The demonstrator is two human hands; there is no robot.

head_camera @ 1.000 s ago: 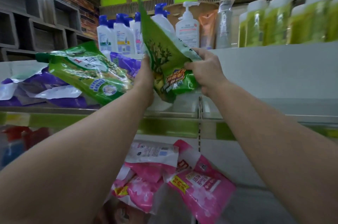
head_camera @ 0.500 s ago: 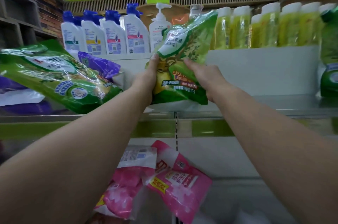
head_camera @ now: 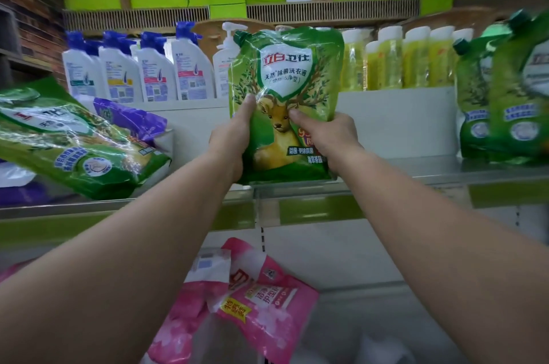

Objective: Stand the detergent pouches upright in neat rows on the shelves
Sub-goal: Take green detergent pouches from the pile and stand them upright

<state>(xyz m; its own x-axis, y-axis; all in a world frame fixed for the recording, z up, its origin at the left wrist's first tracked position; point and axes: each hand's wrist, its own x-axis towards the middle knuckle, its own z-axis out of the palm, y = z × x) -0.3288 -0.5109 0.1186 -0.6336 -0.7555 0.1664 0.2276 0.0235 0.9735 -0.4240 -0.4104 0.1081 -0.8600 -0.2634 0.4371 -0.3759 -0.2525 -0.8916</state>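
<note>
You hold the green detergent pouch (head_camera: 285,102) between both hands, upright, its long axis vertical and its spout cap at the top left corner. Your left hand (head_camera: 233,138) grips the lower left side with the thumb pressed on the front face; your right hand (head_camera: 325,136) grips the lower right side, thumb on the front too. The fingers behind the pouch are hidden, so you cannot tell how far they wrap.

The pouch's bottom edge sits right at the front edge of the middle shelf (head_camera: 416,173), near the seam where two shelf sections meet; whether it rests on the shelf or hangs just above it is not clear. Both hands are equally near, one on each side, below the pouch's middle, so the top is free to lean.

What matters for the coming move is likely direction: the standing green pouches (head_camera: 502,105) are at the right end of this shelf, well apart from yours, with bare shelf between. To join their row, the pouch probably has to travel right and back from the front edge.

The pouch is glossy green film with a deer and tree print, soft and crinkled, with a full lower half. At the left end a second green pouch (head_camera: 77,141) lies tilted over purple pouches (head_camera: 130,120), not yet stood up. Pink pouches (head_camera: 255,298) lie heaped on the lower shelf.
</note>
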